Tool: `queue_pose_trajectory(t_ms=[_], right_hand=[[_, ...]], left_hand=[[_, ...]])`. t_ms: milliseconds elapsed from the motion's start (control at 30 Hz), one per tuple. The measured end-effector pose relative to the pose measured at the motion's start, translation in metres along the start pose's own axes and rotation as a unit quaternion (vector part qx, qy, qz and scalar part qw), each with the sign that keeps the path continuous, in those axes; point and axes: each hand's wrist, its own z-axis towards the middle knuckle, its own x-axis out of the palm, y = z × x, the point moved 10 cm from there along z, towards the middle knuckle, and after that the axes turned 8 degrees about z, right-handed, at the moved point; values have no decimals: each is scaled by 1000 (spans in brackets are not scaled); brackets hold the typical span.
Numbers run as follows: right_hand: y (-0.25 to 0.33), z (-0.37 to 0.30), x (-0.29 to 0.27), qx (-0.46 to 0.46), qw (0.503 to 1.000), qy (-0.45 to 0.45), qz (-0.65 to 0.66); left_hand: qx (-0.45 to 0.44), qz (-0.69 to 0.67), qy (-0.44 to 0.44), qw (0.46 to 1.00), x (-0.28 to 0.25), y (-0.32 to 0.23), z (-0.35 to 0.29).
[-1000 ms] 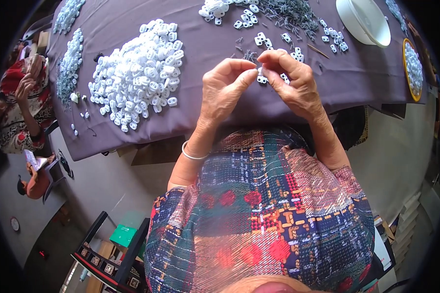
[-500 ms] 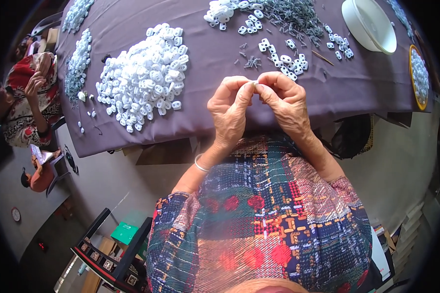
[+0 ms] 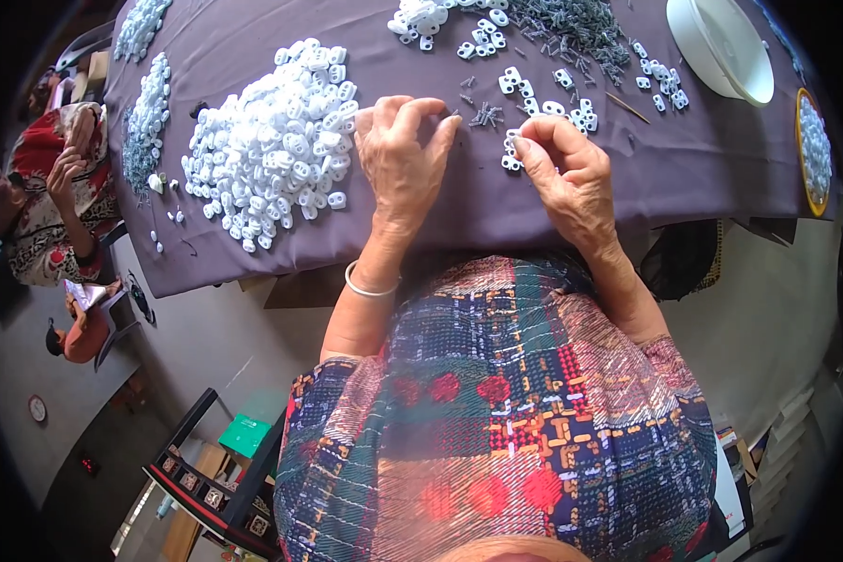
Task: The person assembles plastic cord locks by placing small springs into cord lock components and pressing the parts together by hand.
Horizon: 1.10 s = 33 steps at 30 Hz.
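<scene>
My left hand (image 3: 398,155) hovers over the cloth just right of the big heap of white two-holed plastic pieces (image 3: 276,140). Its thumb and fingers are apart, with nothing seen between them. With thumb and fingertips pinched together, my right hand (image 3: 571,178) holds a small white plastic piece (image 3: 514,134), partly hidden by the fingers. More white two-holed pieces (image 3: 510,162) lie just under and beyond that hand. Between the two hands, a little farther off, is a small cluster of grey pins or screws (image 3: 486,115).
A purple-brown cloth (image 3: 281,253) covers the table. Farther back lie a heap of grey pins (image 3: 571,33), a thin wooden stick (image 3: 628,107) and a white tub (image 3: 721,51). An orange-rimmed tray (image 3: 802,155) stands at the right edge. Another person (image 3: 56,197) sits at the left.
My hands, which met at the fingertips, have come apart. The left moved left and opened; the right shifted slightly right, toward the loose white pieces, still pinching.
</scene>
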Motion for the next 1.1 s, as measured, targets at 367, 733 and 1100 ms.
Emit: queue_pose_trajectory(t_ms=[367,733,1100], right_hand=[[-5,1,7,59,996,29,58],[6,-5,15,77,993,46,78],[5,-13,14,61,996,50,50]], left_hand=[[-253,-513,130,810,32,15,-22],[-267,-600,166,735,30,-4,-36],[-259,-565,180,763,25,-10,-42]])
